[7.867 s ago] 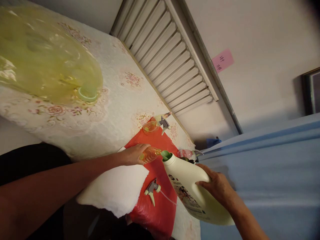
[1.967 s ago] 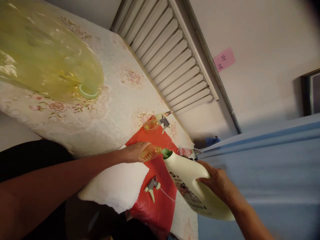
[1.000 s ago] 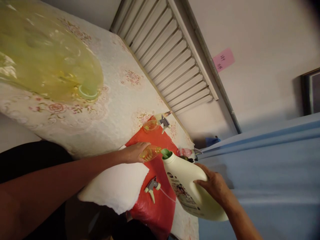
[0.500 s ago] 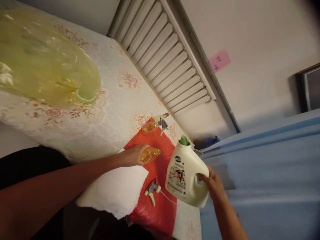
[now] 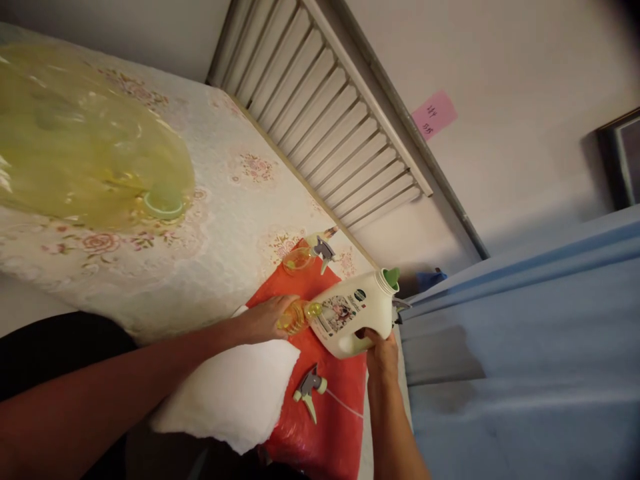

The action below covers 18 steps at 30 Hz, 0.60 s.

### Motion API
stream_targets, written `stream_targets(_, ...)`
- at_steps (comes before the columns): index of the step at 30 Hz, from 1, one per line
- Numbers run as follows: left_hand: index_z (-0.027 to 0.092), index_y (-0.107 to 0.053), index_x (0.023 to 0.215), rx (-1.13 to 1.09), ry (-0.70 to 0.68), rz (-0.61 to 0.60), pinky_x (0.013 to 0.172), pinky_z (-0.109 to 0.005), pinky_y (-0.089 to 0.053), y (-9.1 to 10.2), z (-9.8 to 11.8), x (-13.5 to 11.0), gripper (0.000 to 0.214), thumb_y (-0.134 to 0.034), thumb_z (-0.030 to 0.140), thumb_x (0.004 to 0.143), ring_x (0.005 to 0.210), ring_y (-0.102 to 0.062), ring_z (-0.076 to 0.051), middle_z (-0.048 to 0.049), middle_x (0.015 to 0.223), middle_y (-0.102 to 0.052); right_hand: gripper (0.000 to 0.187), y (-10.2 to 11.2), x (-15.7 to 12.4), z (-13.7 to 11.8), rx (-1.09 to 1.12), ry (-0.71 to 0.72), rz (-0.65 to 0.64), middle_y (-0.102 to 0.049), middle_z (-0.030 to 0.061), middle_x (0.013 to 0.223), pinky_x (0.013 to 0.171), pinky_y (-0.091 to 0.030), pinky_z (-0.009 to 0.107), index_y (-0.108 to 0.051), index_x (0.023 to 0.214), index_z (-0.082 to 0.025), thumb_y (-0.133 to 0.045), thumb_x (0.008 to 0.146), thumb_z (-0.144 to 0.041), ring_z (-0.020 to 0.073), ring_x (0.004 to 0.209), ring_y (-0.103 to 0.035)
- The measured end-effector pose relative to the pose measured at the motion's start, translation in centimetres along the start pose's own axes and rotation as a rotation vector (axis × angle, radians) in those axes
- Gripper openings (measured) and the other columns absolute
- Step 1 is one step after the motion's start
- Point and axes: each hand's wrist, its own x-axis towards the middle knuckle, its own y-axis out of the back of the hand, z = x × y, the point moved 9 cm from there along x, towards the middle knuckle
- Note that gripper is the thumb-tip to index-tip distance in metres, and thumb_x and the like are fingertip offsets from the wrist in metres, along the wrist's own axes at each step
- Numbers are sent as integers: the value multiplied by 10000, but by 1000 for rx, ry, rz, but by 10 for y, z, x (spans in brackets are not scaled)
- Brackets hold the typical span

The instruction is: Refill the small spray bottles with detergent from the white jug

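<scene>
Two hands occupy the centre of the head view, each closed about a container. The left hand (image 5: pixel 267 319) curls around the lower body of a small, clear-walled amber bottle (image 5: pixel 294 318), whose uncapped neck points towards the right of the view. The right hand (image 5: pixel 383 350) has its fingers hooked through the handle of a cream jug (image 5: pixel 350 317), gripping it firmly; the jug's label faces the camera, and a green spout (image 5: pixel 393 278) sits in its mouth, at upper right. The bottle's neck overlaps the base of the jug in this view; whether they touch cannot be told.

Beneath both lies a red sheet (image 5: pixel 333 433), spread on a floral tablecloth (image 5: pixel 215 247). On the sheet, near the bottle, rests a detached spray head (image 5: pixel 311 390) with its thin tube extended. A white towel (image 5: pixel 230 393) lies beside the sheet, partly under the left forearm. At the sheet's far corner is a spray bottle (image 5: pixel 299 259), its trigger head fitted. A large yellow translucent bag (image 5: pixel 90 147) occupies the tablecloth at upper left, well apart from the hands.
</scene>
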Motion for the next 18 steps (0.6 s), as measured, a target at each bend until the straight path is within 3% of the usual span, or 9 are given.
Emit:
stream_targets(6, 196, -342, 1425, 0, -2, -6, 1107, -400, -377, 2, 4, -1, 830, -745, 255, 701, 1326, -464, -286, -127, 1430, -491, 437, 3, -13, 23, -41, -87, 66, -732, 8, 848, 730, -520, 315, -671, 984, -178, -710, 566, -301, 189, 769, -659)
stream_targets(10, 186, -326, 1439, 18, 3, -20, 1116, -420, -367, 2, 6, -2, 815, -723, 298, 736, 1340, -452, -291, -151, 1449, -471, 443, 26, -37, 28, -203, -121, 50, -740, 34, 853, 751, -518, 323, -698, 989, -163, -758, 579, -317, 211, 805, -664)
stream_targets(13, 179, -332, 1435, 28, 11, -30, 1107, -412, -377, 3, 7, -1, 801, -714, 302, 742, 1335, -461, -292, -154, 1448, -474, 454, 46, -71, 33, -408, -135, 85, -701, 3, 712, 662, -531, 337, -694, 1022, -171, -717, 615, -373, 205, 666, -644)
stream_targets(14, 177, -335, 1434, 31, 12, -30, 1108, -406, -377, 3, 7, -1, 794, -710, 300, 745, 1335, -462, -288, -153, 1448, -474, 424, 46, -84, 35, -433, -142, 59, -691, 0, 680, 641, -534, 342, -706, 987, -172, -718, 605, -355, 207, 632, -637)
stream_targets(15, 176, -334, 1435, 34, 12, -30, 1107, -401, -377, 3, 7, -1, 790, -705, 301, 748, 1335, -463, -284, -152, 1447, -475, 385, 38, -97, 37, -496, -124, -53, -710, 14, 728, 657, -543, 345, -716, 971, -182, -705, 613, -325, 214, 664, -652)
stream_targets(18, 180, -327, 1441, 36, 15, -25, 1104, -401, -380, 2, 6, -1, 795, -700, 320, 753, 1334, -465, -285, -152, 1445, -478, 388, 8, -133, 28, -648, 43, -296, -729, 73, 1032, 795, -550, 379, -719, 1070, -220, -622, 694, -212, 247, 898, -670)
